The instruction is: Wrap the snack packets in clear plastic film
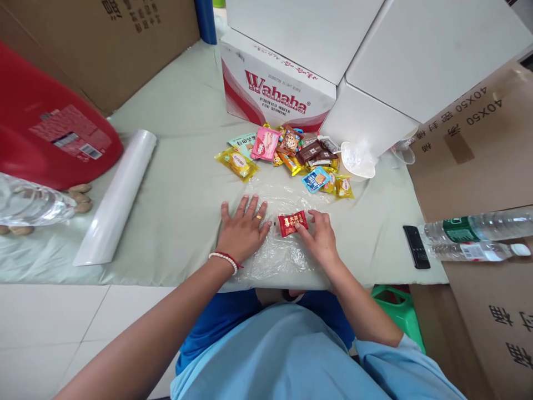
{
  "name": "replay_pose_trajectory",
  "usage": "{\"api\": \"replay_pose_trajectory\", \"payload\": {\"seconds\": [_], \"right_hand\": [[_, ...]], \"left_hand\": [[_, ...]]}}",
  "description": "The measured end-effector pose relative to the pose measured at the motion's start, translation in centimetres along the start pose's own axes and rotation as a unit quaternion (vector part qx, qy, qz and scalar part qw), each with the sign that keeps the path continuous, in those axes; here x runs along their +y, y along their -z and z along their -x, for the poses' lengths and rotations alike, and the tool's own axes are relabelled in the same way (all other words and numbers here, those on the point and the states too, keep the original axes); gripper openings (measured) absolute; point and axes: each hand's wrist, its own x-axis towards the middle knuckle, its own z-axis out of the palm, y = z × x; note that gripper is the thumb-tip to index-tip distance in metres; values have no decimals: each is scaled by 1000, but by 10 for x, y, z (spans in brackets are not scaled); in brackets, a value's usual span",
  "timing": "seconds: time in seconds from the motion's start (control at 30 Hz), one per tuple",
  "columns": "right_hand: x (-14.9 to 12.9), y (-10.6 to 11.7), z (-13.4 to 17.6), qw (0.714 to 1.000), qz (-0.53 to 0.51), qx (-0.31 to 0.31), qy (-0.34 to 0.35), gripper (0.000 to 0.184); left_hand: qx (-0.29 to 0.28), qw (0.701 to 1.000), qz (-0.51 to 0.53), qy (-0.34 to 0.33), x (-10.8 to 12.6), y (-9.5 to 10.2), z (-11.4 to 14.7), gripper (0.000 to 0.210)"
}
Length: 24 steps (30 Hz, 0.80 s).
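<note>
A clear plastic sheet (pixel 278 256) lies flat on the pale green cloth in front of me. My left hand (pixel 244 229) presses on its left part, palm down, fingers spread. A small red snack packet (pixel 292 223) rests on the sheet, and my right hand (pixel 318 236) holds its right end with the fingertips. Beyond the sheet lies a pile of several wrapped snacks (pixel 291 155) in yellow, pink, brown and blue wrappers.
A roll of clear film (pixel 119 194) lies at the left beside a red container (pixel 45 128) and a water bottle (pixel 29 205). White Wahaha boxes (pixel 275 83) stand behind. A white plastic cup (pixel 358 161), a black remote (pixel 416 247) and two bottles (pixel 478 236) sit right.
</note>
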Motion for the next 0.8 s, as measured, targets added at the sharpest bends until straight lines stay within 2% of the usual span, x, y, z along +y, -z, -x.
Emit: {"api": "replay_pose_trajectory", "payload": {"seconds": [0.07,0.13,0.2,0.3,0.4,0.47,0.57,0.7,0.8], "right_hand": [[1,11,-6,991,71,-13,110,65],[-1,20,-16,966,86,-89,225,70],[-5,24,-29,938,86,-168,291,73],[-10,20,-46,922,87,-233,296,67],[-13,15,-52,921,85,-251,285,64],[-12,15,-52,925,82,-246,276,64],[-9,16,-48,933,75,-228,269,54],[-10,12,-42,950,53,-166,260,47],[-14,5,-37,948,81,-171,256,49]], "left_hand": [[-1,1000,-1,1,1,0,0,60],[-1,1000,-4,1,1,1,0,61],[-1,1000,-12,1,2,1,0,61],[-3,1000,-25,1,2,1,-1,62],[-3,1000,-28,2,2,1,0,61],[-2,1000,-27,3,2,1,0,61],[-5,1000,-26,4,1,1,-1,62],[-10,1000,-27,3,0,0,-1,62],[-6,1000,-24,-1,-1,-1,0,61]]}}
